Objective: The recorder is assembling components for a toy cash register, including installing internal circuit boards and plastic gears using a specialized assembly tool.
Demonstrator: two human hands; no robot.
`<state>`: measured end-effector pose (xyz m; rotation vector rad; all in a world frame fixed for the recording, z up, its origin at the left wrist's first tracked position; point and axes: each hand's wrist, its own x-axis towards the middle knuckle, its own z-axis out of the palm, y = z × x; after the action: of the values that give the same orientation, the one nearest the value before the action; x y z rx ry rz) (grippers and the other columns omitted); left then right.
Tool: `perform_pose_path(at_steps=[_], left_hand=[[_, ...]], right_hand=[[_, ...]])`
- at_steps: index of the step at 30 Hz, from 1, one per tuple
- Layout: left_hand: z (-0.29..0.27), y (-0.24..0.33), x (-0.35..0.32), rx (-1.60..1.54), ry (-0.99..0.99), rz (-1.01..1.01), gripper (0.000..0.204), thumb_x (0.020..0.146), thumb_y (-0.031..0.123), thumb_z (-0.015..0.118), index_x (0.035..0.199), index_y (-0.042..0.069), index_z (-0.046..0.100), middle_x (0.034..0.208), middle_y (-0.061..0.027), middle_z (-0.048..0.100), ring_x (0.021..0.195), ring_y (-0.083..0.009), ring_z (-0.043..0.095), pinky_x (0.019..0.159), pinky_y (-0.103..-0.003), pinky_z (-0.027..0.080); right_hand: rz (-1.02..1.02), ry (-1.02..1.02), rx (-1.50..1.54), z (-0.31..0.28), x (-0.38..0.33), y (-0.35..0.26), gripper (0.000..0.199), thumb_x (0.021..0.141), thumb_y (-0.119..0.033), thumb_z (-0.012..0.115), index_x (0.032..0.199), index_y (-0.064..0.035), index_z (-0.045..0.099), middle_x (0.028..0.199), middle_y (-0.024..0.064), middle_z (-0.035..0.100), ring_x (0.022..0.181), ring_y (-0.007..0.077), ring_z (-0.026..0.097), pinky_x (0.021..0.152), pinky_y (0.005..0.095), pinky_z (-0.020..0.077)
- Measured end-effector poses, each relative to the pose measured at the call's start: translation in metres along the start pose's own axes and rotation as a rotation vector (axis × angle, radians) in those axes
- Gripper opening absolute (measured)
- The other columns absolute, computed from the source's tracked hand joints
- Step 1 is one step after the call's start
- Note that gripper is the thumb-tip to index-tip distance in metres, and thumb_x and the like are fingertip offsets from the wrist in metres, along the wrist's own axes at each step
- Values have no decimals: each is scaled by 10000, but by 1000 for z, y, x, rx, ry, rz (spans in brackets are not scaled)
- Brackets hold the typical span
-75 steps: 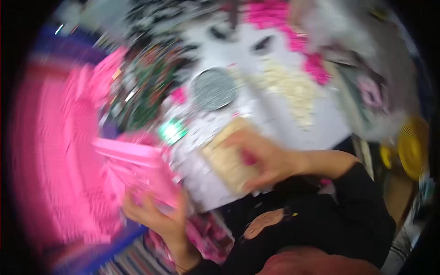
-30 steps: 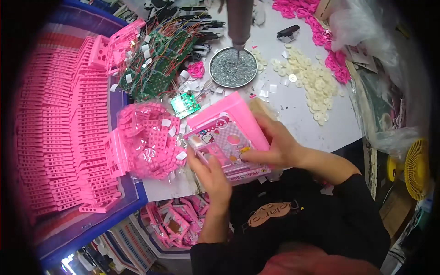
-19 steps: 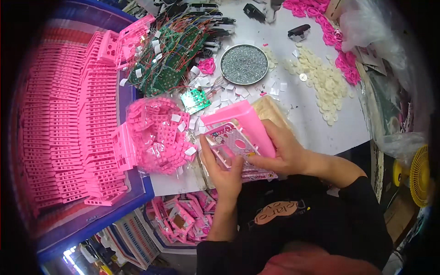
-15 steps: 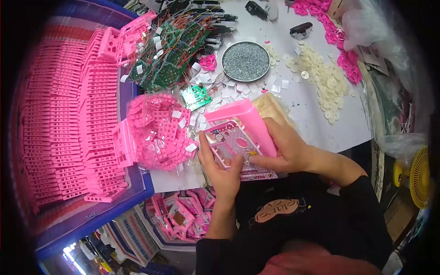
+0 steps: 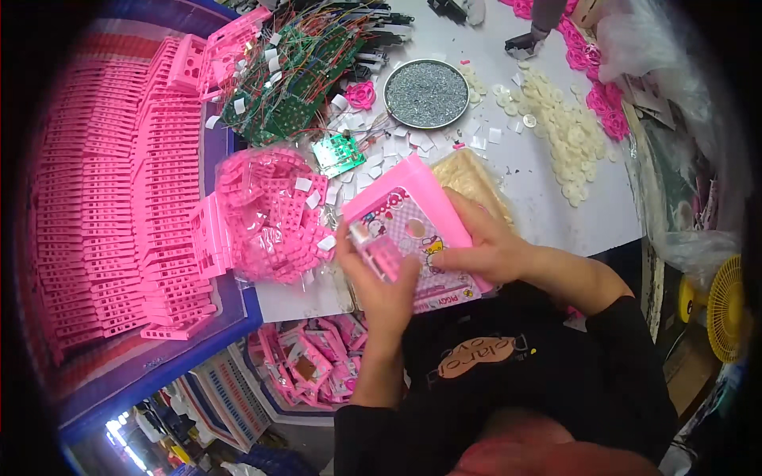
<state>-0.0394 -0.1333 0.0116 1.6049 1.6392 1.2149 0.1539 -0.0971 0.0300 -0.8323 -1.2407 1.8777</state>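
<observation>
While both hands grip it, pink toy case (image 5: pixel 413 230), left hand (image 5: pixel 379 274), right hand (image 5: pixel 484 250)

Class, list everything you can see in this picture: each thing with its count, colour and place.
toy case: one, pink, centre, held in both hands
pink frames: many, stacked in the blue crate, left
bag of parts: one, pink, beside the case
circuit boards: a pile, green with wires, top
dish: one, round, grey contents, top centre
discs: many, cream, top right
packets: several, pink, below the table edge
fan: one, yellow, far right
left hand: on the case's near side
right hand: on its right edge
</observation>
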Motion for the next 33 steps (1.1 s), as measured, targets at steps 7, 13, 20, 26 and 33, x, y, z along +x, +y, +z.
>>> perform_pose_path(at_steps=[7, 13, 20, 26, 33], left_hand=[[-18, -13, 18, -719, 197, -467, 347, 1081, 296, 442, 1183, 4, 598, 976, -79, 679, 804, -131, 687, 692, -252, 561], [-17, -28, 19, -672, 216, -334, 380, 1087, 304, 402, 1207, -4, 588, 1020, -99, 678, 837, -158, 695, 718, -288, 579], [-1, -10, 15, -789, 318, -373, 284, 1090, 287, 415, 1160, 46, 547, 970, -39, 622, 826, -95, 646, 710, -249, 537], [-15, -40, 13, -792, 282, -397, 320, 1092, 294, 424, 1189, 17, 553, 997, -77, 639, 862, -140, 662, 733, -288, 565], [-14, -20, 42, -521, 183, -187, 308, 1098, 320, 427, 1076, 38, 549, 883, 8, 558, 793, -59, 526, 700, -232, 458]], right_hand=[[181, -121, 6, -18, -8, -12, 670, 874, -76, 743, 1439, 12, 393, 1279, 145, 623, 1164, 209, 615, 1006, 355, 507], [71, -126, 178, -13, -22, 2, 619, 848, -5, 759, 1381, 2, 445, 1257, 130, 638, 1136, 175, 639, 967, 322, 541], [37, -50, -77, -5, -28, -3, 554, 867, -50, 747, 1352, -25, 482, 1223, 72, 636, 1139, 139, 618, 908, 300, 546], [135, -32, 258, -4, -24, -3, 449, 926, -52, 675, 1335, -6, 494, 1172, 60, 614, 1103, 131, 606, 891, 305, 543], [-124, 124, 100, 0, -27, 18, 393, 952, -40, 641, 1310, 29, 494, 1219, 92, 612, 1117, 138, 592, 974, 304, 484]])
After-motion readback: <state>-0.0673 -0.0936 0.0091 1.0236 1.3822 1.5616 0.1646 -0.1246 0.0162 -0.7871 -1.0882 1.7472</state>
